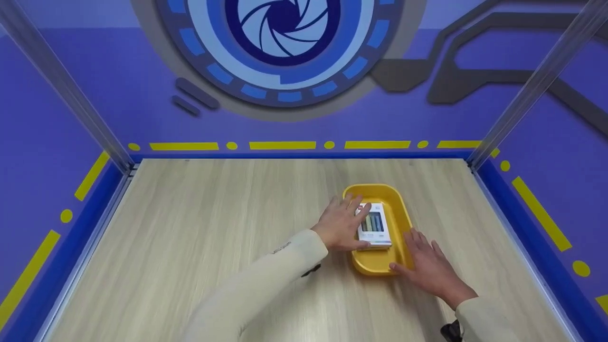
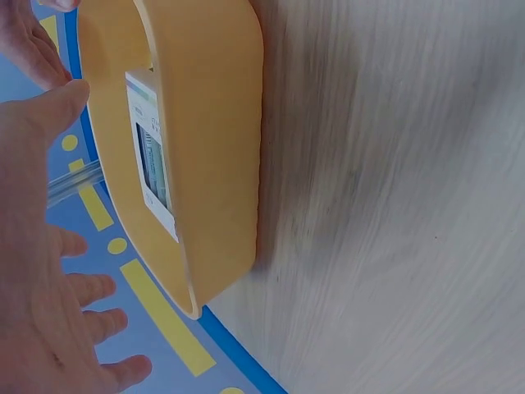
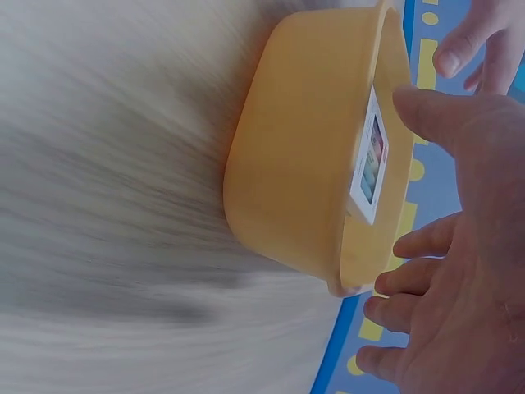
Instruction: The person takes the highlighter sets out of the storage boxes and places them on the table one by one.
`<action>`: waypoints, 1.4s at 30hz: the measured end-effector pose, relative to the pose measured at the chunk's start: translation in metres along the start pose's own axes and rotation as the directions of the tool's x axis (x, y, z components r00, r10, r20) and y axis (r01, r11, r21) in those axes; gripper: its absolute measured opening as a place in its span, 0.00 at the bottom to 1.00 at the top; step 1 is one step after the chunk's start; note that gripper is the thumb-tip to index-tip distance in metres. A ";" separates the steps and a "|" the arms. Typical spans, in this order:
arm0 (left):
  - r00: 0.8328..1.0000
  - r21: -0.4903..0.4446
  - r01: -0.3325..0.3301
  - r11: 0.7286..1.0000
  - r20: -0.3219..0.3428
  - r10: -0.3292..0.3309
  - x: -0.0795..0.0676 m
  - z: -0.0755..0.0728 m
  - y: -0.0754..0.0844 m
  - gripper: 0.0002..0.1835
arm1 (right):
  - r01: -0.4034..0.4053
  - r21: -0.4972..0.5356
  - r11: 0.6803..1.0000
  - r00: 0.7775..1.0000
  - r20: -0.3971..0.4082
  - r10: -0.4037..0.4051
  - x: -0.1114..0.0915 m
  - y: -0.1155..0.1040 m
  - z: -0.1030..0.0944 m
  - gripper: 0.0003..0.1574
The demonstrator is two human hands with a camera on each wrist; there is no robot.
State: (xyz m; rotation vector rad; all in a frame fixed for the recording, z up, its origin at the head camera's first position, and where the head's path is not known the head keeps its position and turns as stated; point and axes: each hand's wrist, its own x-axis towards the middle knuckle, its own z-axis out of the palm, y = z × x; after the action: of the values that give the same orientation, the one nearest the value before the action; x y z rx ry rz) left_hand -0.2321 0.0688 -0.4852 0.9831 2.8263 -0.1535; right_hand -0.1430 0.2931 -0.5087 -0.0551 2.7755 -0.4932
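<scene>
inside one yellow tray (image 1: 375,263) lies one white box (image 1: 374,227), left hand (image 1: 340,225) and right hand (image 1: 431,267) near, both spread, holding nothing.

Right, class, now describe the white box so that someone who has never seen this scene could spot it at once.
On the wood-grain tabletop, right of centre in the head view, is a yellow tray. Inside it is the white box. Its dark window, showing a row of coloured sticks, sets it apart from the plain tray.
</scene>
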 end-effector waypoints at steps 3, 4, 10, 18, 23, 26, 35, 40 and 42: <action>1.000 0.003 -0.002 1.000 -0.004 0.002 0.001 0.001 0.001 0.52 | -0.005 0.000 1.000 1.000 0.003 0.005 0.001 0.000 0.001 0.73; 1.000 -0.002 -0.002 1.000 -0.007 0.002 0.001 0.001 0.001 0.52 | -0.007 0.001 1.000 1.000 0.005 0.007 0.001 0.000 0.001 0.73; 1.000 -0.021 -0.005 1.000 -0.012 0.005 0.003 0.002 0.003 0.51 | 0.010 -0.011 1.000 1.000 -0.012 -0.011 0.000 0.001 0.002 0.70; 1.000 -0.023 -0.006 1.000 0.000 0.006 0.009 0.005 0.004 0.51 | 0.008 -0.011 1.000 1.000 -0.004 -0.008 0.000 0.003 0.003 0.72; 1.000 -0.011 -0.004 1.000 0.013 0.005 0.012 0.007 0.003 0.51 | -0.005 -0.006 1.000 1.000 0.009 0.005 0.002 0.005 0.003 0.73; 1.000 0.003 -0.005 1.000 0.020 0.005 0.014 0.008 0.002 0.52 | -0.014 0.003 1.000 1.000 0.018 0.014 0.003 0.005 0.003 0.73; 0.999 0.002 -0.004 1.000 0.035 0.004 0.018 0.011 0.003 0.52 | -0.032 0.025 0.999 0.999 0.038 0.031 0.004 0.005 0.001 0.74; 0.999 -0.017 -0.008 1.000 0.046 0.009 0.023 0.013 0.004 0.51 | 0.001 0.006 1.000 1.000 0.019 -0.002 0.003 0.006 0.002 0.73; 0.999 -0.022 -0.008 1.000 0.052 0.009 0.025 0.014 0.004 0.51 | 0.012 0.004 1.000 1.000 0.015 -0.012 0.004 0.007 0.002 0.73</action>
State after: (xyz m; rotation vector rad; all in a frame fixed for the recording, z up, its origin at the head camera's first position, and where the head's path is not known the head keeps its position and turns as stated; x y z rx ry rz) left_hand -0.2480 0.0852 -0.5035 0.9723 2.7708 -0.1454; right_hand -0.1457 0.2988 -0.5136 -0.0749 2.7609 -0.4987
